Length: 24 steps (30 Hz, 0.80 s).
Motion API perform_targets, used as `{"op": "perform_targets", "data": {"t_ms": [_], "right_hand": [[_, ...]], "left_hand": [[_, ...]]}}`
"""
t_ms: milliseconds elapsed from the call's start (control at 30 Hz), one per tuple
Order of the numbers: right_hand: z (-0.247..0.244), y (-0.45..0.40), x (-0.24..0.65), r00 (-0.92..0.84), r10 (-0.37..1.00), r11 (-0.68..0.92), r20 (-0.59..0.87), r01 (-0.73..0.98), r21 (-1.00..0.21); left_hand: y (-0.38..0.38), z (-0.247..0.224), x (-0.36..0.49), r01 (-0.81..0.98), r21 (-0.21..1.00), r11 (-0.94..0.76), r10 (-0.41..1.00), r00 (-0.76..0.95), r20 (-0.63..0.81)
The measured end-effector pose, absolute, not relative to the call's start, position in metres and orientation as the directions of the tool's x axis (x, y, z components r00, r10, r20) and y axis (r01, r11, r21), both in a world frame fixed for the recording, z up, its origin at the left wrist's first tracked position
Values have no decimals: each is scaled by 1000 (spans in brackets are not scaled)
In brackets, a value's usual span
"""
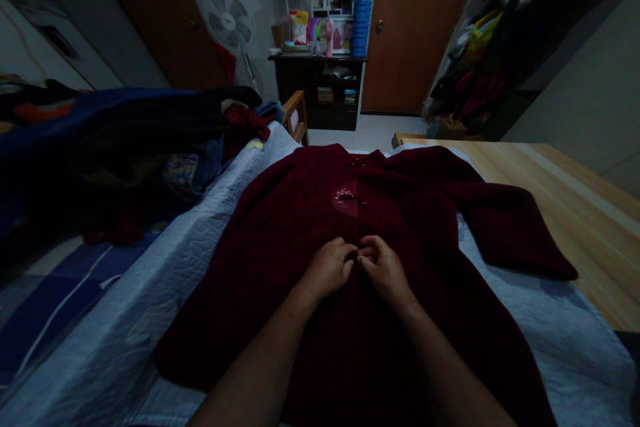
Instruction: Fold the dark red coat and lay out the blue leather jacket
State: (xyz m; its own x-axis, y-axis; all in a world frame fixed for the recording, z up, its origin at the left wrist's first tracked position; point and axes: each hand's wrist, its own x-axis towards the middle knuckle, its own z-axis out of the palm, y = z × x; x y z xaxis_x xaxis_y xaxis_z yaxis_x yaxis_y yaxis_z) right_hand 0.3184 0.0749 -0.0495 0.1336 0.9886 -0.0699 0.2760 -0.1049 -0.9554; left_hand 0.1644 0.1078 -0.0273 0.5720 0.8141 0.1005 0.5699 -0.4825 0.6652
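The coat (295, 213) lies on a quilted cover (530, 320) over the desk (550, 167), collar towards the far edge, lower part towards the near one. Its sleeve (510, 227) stretches towards the right edge, the cuff reaching bare wood.

The left hand (330, 265) and right hand (384, 268) meet at the front seam, below the patch (345, 199) and fastener (364, 203). Both have fingers curled, tips close together; whether they grasp cloth or something small, I cannot tell.

Poor light is probably the chief hazard: dark cloth in a dim room makes a small part easy to miss or seize askew. An uneven pull by either hand could skew the seam or strain the cloth there. Forearms reaching in over the lower coat might drag it into creases. The cover, if loose, could slide with the coat towards the near edge, and a sideways tug might rumple the sleeve.
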Motion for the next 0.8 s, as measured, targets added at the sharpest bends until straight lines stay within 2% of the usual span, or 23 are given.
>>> {"op": "perform_targets", "data": {"t_ms": [167,333,500,800], "right_hand": [[-54,75,322,23,1000,5,10,213,-977],[-54,77,323,6,997,64,73,412,-909],[-50,78,321,-8,988,136,152,492,-860],[-51,77,319,12,997,69,79,386,-920]], "left_hand": [[111,-28,163,544,718,-434,839,534,102],[117,-30,159,484,798,-360,850,522,67],[119,-28,156,398,863,-311,865,495,83],[118,-27,156,358,844,-401,836,520,176]]}}
